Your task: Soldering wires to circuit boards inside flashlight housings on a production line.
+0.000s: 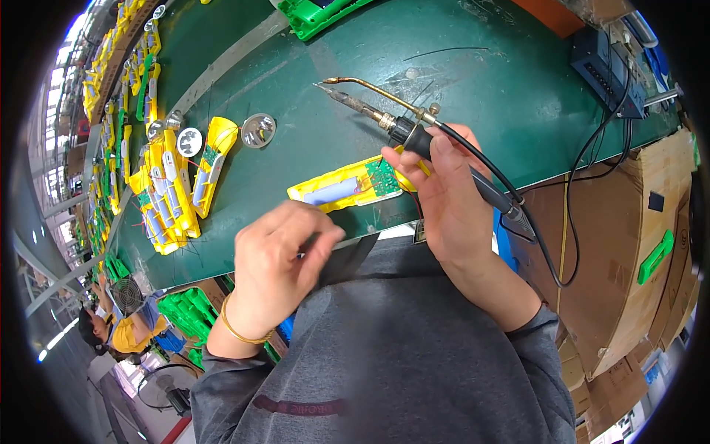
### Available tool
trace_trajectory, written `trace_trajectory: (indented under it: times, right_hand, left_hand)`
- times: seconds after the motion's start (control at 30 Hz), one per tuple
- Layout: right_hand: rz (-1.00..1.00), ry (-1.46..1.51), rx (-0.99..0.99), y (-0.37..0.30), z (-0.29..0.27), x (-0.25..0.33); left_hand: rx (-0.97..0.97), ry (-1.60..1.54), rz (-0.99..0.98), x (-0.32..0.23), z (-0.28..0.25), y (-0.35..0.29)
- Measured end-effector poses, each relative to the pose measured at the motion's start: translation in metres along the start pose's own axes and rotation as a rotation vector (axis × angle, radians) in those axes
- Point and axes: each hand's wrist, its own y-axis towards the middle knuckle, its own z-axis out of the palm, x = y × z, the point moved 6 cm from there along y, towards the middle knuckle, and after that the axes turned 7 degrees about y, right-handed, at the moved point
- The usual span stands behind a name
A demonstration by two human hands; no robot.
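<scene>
My right hand [455, 192] is closed around a soldering iron [414, 137] with a black grip. Its metal tip points up and left, and a thin brass tube [384, 89] runs alongside it. Below the iron lies a yellow torch half-shell [299, 191] with a blue-grey battery [331, 192] and a green circuit board [382, 178] inside. Part of the shell's right end is behind my fingers. Left of the shell's near edge is my left hand [277, 251], fingers curled toward the thumb; whatever they may hold is hidden.
Several yellow torch shells [166, 185] with batteries lie on the green table [333, 111] at the left, beside a round clear reflector [259, 130]. A blue-grey box [599, 70] with black cables stands at the back right. A cardboard box [584, 244] is at right; a person [129, 333] sits far left.
</scene>
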Motion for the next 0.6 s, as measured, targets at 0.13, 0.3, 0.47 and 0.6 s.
trace_trajectory:
  times: [0.13, 0.3, 0.47, 0.6]
  right_hand:
    - [0.002, -0.034, 0.026, 0.0, 0.003, 0.001]
    - [0.014, -0.008, 0.01, -0.002, 0.003, 0.001]
    - [0.008, 0.049, 0.01, 0.0, -0.009, 0.016]
    - [-0.111, 0.042, 0.061, -0.008, -0.019, 0.052]
  left_hand:
    - [0.115, -0.414, -0.188, 0.013, 0.029, 0.01]
    - [-0.049, -0.013, 0.047, 0.001, 0.028, 0.025]
    - [0.006, 0.0, 0.017, 0.001, 0.037, 0.033]
    - [-0.017, -0.124, -0.035, 0.005, 0.032, 0.029]
